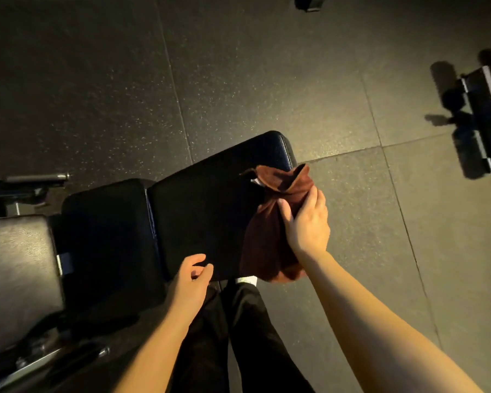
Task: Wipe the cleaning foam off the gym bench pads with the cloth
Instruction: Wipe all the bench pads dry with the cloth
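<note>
**Cloth at the far end of the long pad, no foam left to see**

The right hand (306, 219) has its fingers curled round a bunched brown cloth (270, 222), thumb laid over the top of the bundle, and it is holding that bundle at the right-hand edge of the long bench pad (210, 199). Part of the cloth sticks up in loose folds above the knuckles; the rest hangs down past the pad's near corner. The left hand (192, 279) holds nothing; its fingers are loosely bent and it sits at the pad's near edge, fingertips touching or almost touching the upholstery, as if to steady the bench.

Moving out from there, the long pad looks uniformly dark and I can't pick out any white foam on it, though the light is dim and a thin film would be hard to spot. The shorter seat pad (105, 236) just beside it, across a narrow gap, also shows no foam. A greyer pad (14, 276) at the left edge catches more light and looks dry.

My reading is that the wiping is well along, perhaps on its closing pass over the long pad's end. What may remain is the pad's sides and a check of the seat pad. Dark rubber floor tiles (97, 80) surround the bench, with other gym equipment (485, 120) well apart at right.
</note>
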The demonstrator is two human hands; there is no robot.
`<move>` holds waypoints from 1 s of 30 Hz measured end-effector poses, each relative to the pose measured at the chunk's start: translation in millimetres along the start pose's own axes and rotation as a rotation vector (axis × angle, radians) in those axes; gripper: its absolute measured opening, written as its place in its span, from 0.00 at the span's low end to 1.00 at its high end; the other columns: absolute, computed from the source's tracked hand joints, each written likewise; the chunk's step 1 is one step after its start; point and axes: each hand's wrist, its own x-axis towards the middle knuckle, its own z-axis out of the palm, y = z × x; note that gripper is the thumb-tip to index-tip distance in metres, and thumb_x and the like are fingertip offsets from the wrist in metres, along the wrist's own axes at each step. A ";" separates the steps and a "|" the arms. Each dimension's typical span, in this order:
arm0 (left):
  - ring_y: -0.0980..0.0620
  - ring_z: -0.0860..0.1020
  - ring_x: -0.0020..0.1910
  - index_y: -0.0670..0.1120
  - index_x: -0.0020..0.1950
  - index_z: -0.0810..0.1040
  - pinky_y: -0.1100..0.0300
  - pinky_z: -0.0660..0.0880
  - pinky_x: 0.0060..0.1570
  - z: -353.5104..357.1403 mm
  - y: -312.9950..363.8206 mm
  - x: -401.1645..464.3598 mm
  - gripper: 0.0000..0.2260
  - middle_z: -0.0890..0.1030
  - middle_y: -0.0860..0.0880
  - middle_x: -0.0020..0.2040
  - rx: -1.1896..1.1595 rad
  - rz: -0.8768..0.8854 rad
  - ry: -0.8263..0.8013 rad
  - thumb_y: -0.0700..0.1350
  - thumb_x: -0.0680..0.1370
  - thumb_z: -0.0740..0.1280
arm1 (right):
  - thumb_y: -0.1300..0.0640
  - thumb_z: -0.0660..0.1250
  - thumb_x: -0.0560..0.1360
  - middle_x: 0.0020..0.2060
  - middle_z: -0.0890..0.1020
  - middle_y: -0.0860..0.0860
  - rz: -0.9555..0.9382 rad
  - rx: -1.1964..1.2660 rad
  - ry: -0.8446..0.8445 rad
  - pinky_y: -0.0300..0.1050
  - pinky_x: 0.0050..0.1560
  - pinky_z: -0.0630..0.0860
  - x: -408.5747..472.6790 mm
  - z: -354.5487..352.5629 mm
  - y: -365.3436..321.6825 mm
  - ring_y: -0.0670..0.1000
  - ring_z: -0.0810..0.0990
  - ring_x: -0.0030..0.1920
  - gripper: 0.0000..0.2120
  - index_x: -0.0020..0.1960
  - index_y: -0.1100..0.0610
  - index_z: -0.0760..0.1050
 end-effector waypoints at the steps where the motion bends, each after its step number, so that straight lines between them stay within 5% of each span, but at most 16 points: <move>1: 0.50 0.75 0.57 0.52 0.67 0.70 0.52 0.72 0.60 3.6 -0.2 8.4 0.15 0.76 0.49 0.59 0.017 -0.007 0.005 0.48 0.80 0.63 | 0.39 0.60 0.76 0.74 0.61 0.60 -0.012 0.003 0.019 0.56 0.63 0.67 14.2 0.2 -7.9 0.62 0.63 0.71 0.36 0.74 0.63 0.58; 7: 0.46 0.62 0.74 0.58 0.77 0.55 0.52 0.63 0.66 34.2 2.5 57.2 0.27 0.59 0.48 0.77 0.078 -0.045 -0.010 0.50 0.81 0.62 | 0.38 0.58 0.77 0.76 0.57 0.56 -0.225 -0.024 0.076 0.54 0.64 0.66 82.0 2.6 -49.3 0.57 0.58 0.74 0.36 0.75 0.62 0.57; 12: 0.42 0.49 0.78 0.58 0.78 0.41 0.46 0.55 0.74 61.2 -3.7 76.5 0.34 0.41 0.49 0.79 0.283 -0.108 -0.040 0.60 0.79 0.59 | 0.37 0.58 0.77 0.73 0.62 0.54 -0.236 -0.044 0.118 0.55 0.59 0.70 82.5 6.4 -46.0 0.57 0.65 0.70 0.35 0.75 0.59 0.57; 18: 0.43 0.48 0.78 0.61 0.77 0.41 0.44 0.54 0.75 57.8 -15.4 76.3 0.35 0.40 0.52 0.79 0.270 -0.120 -0.053 0.59 0.79 0.62 | 0.32 0.62 0.72 0.72 0.67 0.49 -0.096 0.177 0.038 0.52 0.64 0.67 56.4 1.1 -17.3 0.53 0.67 0.70 0.38 0.75 0.49 0.58; 23: 0.42 0.49 0.78 0.64 0.77 0.42 0.42 0.56 0.73 47.3 -19.2 77.2 0.36 0.42 0.52 0.80 0.310 -0.085 -0.064 0.59 0.78 0.64 | 0.35 0.62 0.74 0.75 0.61 0.52 -0.130 0.242 0.013 0.50 0.71 0.62 -26.5 6.3 42.7 0.52 0.60 0.74 0.39 0.76 0.54 0.56; 30: 0.46 0.53 0.77 0.63 0.77 0.49 0.44 0.59 0.71 22.0 -32.3 84.8 0.31 0.49 0.54 0.79 0.411 0.058 -0.073 0.56 0.79 0.63 | 0.37 0.57 0.77 0.76 0.56 0.61 -0.631 -0.539 0.131 0.63 0.74 0.46 -24.8 9.0 41.9 0.62 0.52 0.76 0.37 0.76 0.61 0.58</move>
